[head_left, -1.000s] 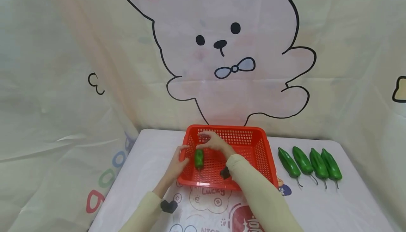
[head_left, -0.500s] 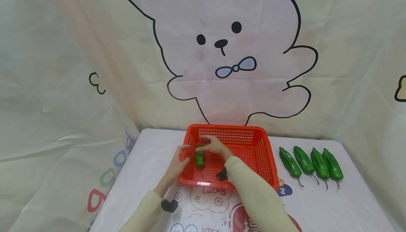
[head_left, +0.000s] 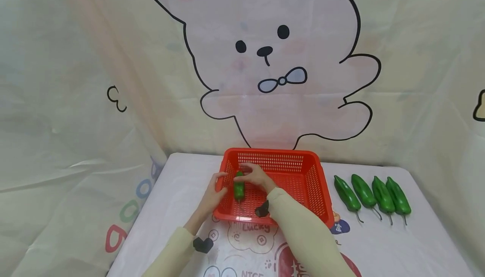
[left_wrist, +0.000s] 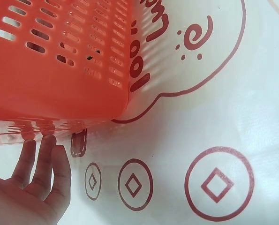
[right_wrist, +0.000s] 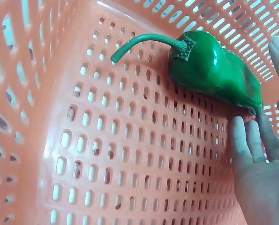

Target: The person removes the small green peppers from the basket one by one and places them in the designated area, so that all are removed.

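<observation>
One green chili pepper [head_left: 239,190] lies at the left side inside the red plastic basket [head_left: 318,193], stem toward the near side. In the right wrist view the pepper [right_wrist: 209,70] rests on the slotted basket floor. My right hand [head_left: 254,175] hovers over its far end, thumb and fingers spread apart; the fingertips are close to the pepper's tip, and contact is unclear. My left hand [head_left: 213,193] is at the basket's left rim, thumb and index finger apart. In the left wrist view its other fingers [left_wrist: 44,161], nearly straight, touch the basket's outer wall [left_wrist: 59,89].
Several green chili peppers [head_left: 382,197] lie side by side on the table, right of the basket. The white printed tablecloth [head_left: 420,251] covers the table. A cartoon-printed curtain [head_left: 291,113] hangs behind it.
My right hand has shifted slightly, its fingers loosening around the pepper's far end, which shows more now. My left hand stays at the rim. The view has drifted slightly.
</observation>
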A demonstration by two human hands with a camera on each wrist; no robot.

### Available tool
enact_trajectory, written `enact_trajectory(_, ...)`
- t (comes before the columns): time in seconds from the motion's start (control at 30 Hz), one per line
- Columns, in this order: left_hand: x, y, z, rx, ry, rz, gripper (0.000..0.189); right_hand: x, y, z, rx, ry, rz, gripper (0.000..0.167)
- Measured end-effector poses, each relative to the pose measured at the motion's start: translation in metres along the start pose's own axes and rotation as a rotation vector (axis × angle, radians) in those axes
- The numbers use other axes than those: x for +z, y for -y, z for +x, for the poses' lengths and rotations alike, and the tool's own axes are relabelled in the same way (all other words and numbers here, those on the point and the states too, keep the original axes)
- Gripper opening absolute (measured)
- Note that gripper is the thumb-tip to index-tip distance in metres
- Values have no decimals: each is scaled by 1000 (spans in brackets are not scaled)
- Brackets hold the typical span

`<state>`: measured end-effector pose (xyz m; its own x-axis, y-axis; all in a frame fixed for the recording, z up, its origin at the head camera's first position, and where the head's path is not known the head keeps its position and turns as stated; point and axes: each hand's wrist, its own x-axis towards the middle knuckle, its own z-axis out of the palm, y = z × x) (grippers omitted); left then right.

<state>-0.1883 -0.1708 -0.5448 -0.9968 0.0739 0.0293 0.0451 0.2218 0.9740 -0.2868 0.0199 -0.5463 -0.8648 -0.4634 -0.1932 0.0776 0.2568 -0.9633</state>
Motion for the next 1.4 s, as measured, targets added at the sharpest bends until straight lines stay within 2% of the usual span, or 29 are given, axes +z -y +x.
enact_trajectory(0.1, 1, -6, -2, -4, 5, -6, 50, 1, 1, -2, 22, 16, 29, 72)
enact_trajectory(0.2, 1, -19, -8, -7, 7, -12, 49, 2, 2, -2, 45, 34, 40, 73)
enact_trajectory(0.37, 0, -35, -14, 16, 8, -16, 46, 4, 6, -1, 85, 44, -22, 73)
enact_trajectory(0.5, 0, -36, -15, 10, 7, -11, 47, 6, 7, 0, 100, 53, -79, 74)
enact_trajectory(0.67, 0, -33, -14, -8, 5, -9, 48, 9, 6, 3, 109, 73, -165, 65)
enact_trajectory(0.83, 1, -33, -13, -10, 2, -15, 47, 10, 14, 4, 118, 82, -215, 61)
enact_trajectory(0.97, 1, -33, -13, -15, 2, 0, 48, 8, 18, 1, 128, 77, -194, 61)
enact_trajectory(1.2, -1, -38, -14, -9, 18, -13, 49, -8, 18, -1, 158, 43, 36, 62)
enact_trajectory(1.4, -1, -34, -13, -4, 14, -18, 50, -21, 32, -2, 124, 22, 137, 66)
